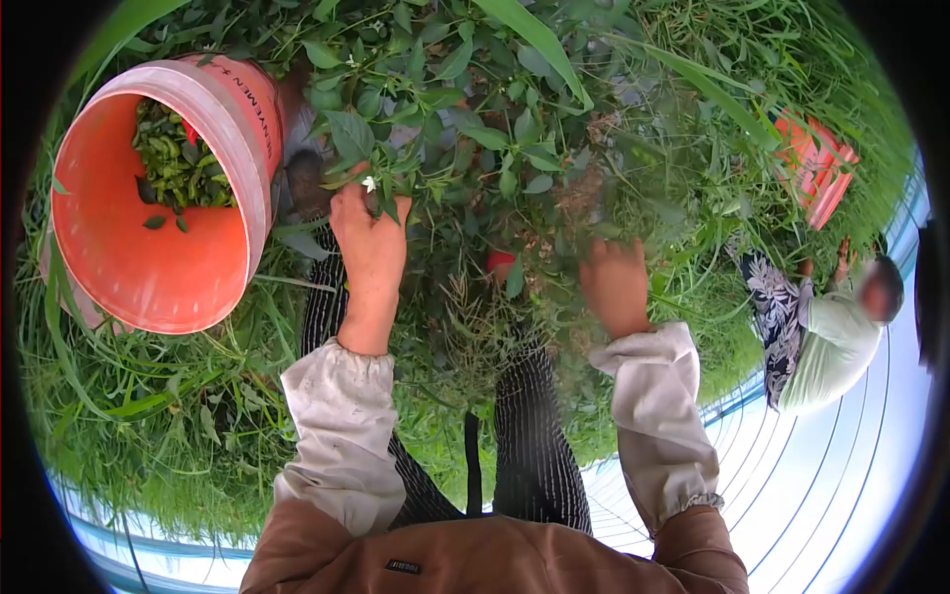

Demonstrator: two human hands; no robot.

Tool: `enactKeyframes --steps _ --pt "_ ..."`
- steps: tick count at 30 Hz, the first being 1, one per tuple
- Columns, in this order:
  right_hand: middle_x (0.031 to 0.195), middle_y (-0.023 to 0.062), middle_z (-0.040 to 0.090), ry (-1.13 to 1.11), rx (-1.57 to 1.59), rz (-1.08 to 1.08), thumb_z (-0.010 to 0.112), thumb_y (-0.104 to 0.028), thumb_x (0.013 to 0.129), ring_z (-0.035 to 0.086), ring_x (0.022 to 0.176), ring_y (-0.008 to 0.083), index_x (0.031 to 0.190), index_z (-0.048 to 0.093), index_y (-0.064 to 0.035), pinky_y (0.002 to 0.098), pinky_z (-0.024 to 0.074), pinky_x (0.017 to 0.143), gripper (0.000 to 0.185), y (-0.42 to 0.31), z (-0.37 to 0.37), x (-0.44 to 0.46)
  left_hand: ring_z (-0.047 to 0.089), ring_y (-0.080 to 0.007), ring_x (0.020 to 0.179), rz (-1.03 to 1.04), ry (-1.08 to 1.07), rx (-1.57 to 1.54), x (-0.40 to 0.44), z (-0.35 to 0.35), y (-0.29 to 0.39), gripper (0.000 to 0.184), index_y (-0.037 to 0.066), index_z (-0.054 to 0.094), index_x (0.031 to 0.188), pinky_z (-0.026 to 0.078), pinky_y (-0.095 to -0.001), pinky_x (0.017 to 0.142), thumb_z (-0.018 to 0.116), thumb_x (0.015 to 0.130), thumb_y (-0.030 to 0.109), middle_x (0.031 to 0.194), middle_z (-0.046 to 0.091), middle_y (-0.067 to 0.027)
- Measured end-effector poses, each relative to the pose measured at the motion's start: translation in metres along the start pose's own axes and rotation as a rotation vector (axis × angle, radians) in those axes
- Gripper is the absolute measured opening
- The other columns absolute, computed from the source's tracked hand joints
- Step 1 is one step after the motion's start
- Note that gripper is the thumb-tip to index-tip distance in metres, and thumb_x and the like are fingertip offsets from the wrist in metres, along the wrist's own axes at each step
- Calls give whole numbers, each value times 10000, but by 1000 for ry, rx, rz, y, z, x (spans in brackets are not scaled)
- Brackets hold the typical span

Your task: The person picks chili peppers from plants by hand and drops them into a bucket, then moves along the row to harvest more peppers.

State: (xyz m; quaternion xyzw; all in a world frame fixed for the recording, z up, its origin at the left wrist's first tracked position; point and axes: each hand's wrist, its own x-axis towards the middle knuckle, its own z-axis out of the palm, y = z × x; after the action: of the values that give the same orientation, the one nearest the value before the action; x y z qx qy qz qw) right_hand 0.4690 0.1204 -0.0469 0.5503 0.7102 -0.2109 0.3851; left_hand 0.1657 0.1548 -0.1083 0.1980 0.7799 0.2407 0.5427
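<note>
Among the leaves of a pepper plant, my left hand reaches in beside a small white flower; its fingertips are partly covered by leaves, so what they hold, if anything, is hidden. My right hand is in the foliage to the right, blurred, with its fingers largely behind stems. Left of my left hand, an orange bucket lies tilted with its mouth toward me. Green peppers and one red one are inside it. Something red shows between my hands, low in the plant.
A second red-orange bucket is in the grass at the upper right. Near it another person in a light top is low among the plants. Tall grass surrounds the plant, and long blades cross above my hands.
</note>
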Motion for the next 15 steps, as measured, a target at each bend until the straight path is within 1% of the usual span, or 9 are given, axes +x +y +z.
enactKeyframes --steps 1,2,6,7,9,10,11,13,15 --pt "979 165 636 64 89 47 627 -213 820 627 909 337 1087 602 -25 488 406 985 327 -3 -10 5 462 -307 1127 87 85 260 -2 0 3 483 -10 506 1213 337 -393 979 650 763 89 1129 554 -169" --pt "983 170 630 130 178 95 608 -164 828 626 899 339 1071 604 -24 465 457 930 280 -5 -20 11 339 -383 1225 108 88 231 -3 0 4 568 -12 469 1251 261 -450 1037 664 735 124 1253 469 -235" --pt "1018 163 620 299 332 119 590 -105 828 629 870 349 1060 609 -19 422 522 783 248 -11 -57 34 328 -379 1268 456 301 290 -10 4 13 547 -35 453 1268 264 -460 1054 646 773 92 1394 339 -245" --pt "1034 152 618 383 324 66 588 -98 828 633 854 342 1063 615 -28 413 529 749 247 -10 -62 42 328 -379 1268 458 301 291 -12 4 17 547 -35 453 1268 264 -460 1054 646 773 92 1394 339 -245" --pt "1049 141 616 464 320 12 586 -92 829 638 838 336 1067 620 -37 404 536 715 247 -6 -74 57 362 -319 1279 649 283 344 -18 1 27 507 -5 465 1292 407 -403 974 622 815 63 1403 371 -180" --pt "1087 131 617 508 227 -5 585 -110 839 638 854 342 1092 607 -56 408 531 712 260 -1 -81 65 495 -294 1174 769 353 292 -20 8 33 374 6 540 1211 430 -424 951 574 839 16 1251 538 -147" --pt "1125 121 618 553 133 -20 585 -128 848 638 870 349 1118 594 -75 412 525 709 275 4 -87 73 495 -294 1174 770 351 292 -19 9 28 374 6 540 1211 430 -424 951 574 839 16 1251 538 -147" --pt "1112 108 621 503 82 88 594 -143 850 639 871 339 1106 606 -84 413 525 712 263 25 -95 85 599 -279 955 791 -59 198 -19 11 14 278 23 613 1082 431 -410 911 583 807 -6 1000 646 -114" --pt "1100 95 623 455 26 190 602 -159 851 641 872 330 1094 618 -93 414 525 716 252 47 -97 88 621 -263 787 658 -155 98 -30 27 19 189 26 644 982 478 -383 802 584 806 -9 837 657 -86"
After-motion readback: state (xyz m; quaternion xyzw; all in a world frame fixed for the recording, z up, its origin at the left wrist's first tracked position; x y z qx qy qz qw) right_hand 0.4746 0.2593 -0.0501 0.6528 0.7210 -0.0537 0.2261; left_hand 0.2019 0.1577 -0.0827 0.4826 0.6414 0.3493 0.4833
